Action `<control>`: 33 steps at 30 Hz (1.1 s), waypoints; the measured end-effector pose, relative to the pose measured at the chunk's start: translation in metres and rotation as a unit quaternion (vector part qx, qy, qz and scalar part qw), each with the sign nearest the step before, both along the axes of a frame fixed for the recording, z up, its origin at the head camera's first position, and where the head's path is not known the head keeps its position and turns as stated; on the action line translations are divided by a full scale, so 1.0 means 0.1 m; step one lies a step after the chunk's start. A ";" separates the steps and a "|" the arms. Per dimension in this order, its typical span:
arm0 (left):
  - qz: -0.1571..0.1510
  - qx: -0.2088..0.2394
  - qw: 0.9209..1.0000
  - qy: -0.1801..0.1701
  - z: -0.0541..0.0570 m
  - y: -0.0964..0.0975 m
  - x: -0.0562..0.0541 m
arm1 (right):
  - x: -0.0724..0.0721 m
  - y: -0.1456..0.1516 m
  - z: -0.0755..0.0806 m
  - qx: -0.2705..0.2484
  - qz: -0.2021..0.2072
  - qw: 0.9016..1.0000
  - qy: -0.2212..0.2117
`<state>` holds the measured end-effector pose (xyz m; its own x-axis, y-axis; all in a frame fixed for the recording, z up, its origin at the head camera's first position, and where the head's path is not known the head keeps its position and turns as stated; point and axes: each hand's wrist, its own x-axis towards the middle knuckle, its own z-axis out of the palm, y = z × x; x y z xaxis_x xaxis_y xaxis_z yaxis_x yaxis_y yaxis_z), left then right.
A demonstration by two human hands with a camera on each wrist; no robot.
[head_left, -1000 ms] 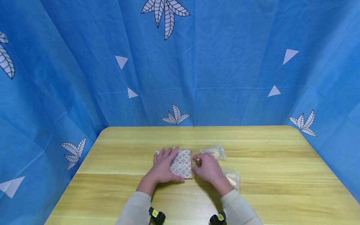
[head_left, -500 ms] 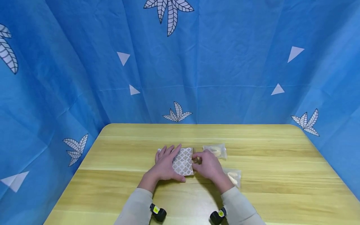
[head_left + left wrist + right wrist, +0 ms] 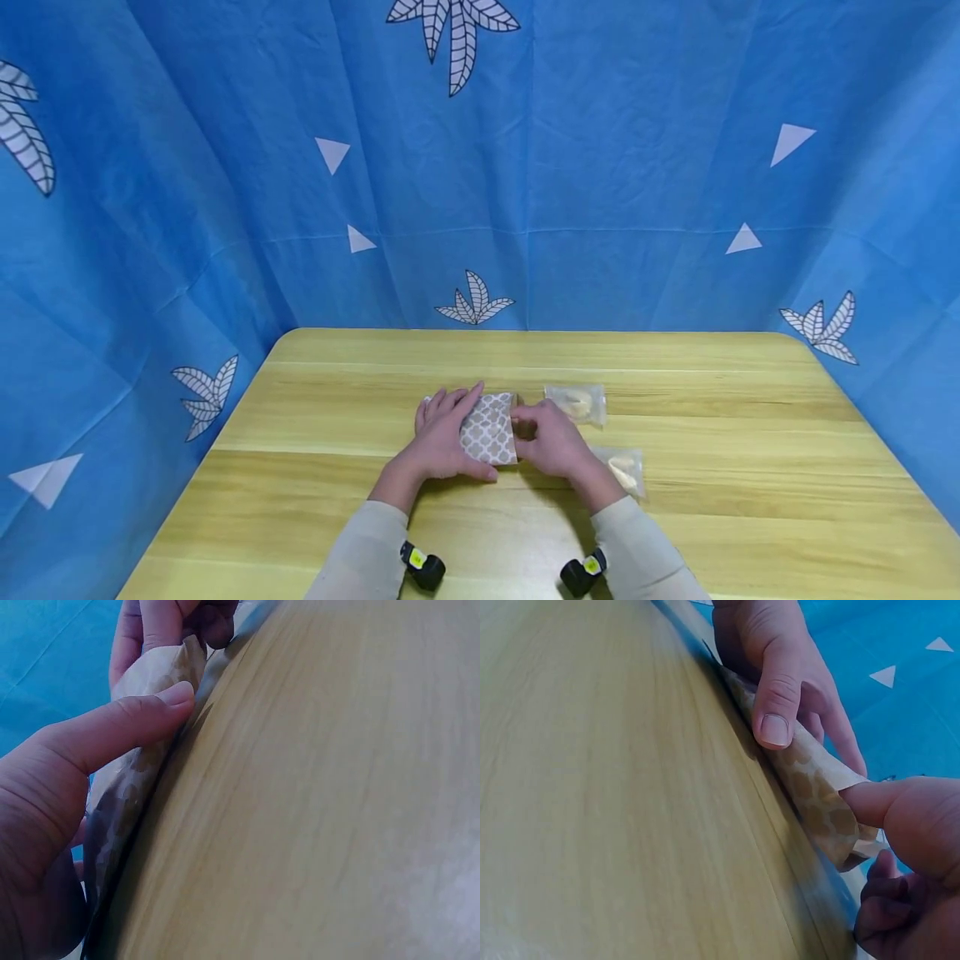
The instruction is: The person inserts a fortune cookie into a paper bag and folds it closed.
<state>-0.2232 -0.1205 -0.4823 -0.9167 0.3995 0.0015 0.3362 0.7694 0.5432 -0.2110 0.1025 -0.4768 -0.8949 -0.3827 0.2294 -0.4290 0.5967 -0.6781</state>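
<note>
A paper bag [image 3: 489, 429] with a white-and-tan lattice pattern lies on its side on the table, its brown mouth toward the right. My left hand [image 3: 442, 439] rests over its left part with fingers spread and nearly straight. The left thumb [image 3: 135, 724] presses along the bag's near edge. At the mouth, my right hand [image 3: 557, 442] has its thumb [image 3: 874, 802] tucked inside the paper opening. The other right fingers curl by the mouth's edge. In the right wrist view the mouth of the bag [image 3: 829, 806] bulges slightly apart.
Two small clear packets with pale contents lie right of the bag: one packet [image 3: 577, 403] behind the right hand, another packet [image 3: 621, 472] beside the right wrist, partly covered. A wooden table [image 3: 750, 467] carries everything. Blue patterned cloth [image 3: 600, 167] hangs behind it.
The right thumb and index have worked into the bag's mouth, and the paper there stands more open and rounded. The left hand stays on the bag. The head view has shifted slightly.
</note>
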 end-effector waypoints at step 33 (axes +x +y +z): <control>0.020 0.039 0.999 0.009 0.01 0.00 0.00 | -0.03 0.05 0.16 -0.002 -0.029 0.999 -0.039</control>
<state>-0.2235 -0.1202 -0.4817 -0.9318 0.3599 0.0480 0.3158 0.7381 0.5962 -0.2137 0.1076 -0.4610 -0.9306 -0.3298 0.1588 -0.3395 0.6157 -0.7111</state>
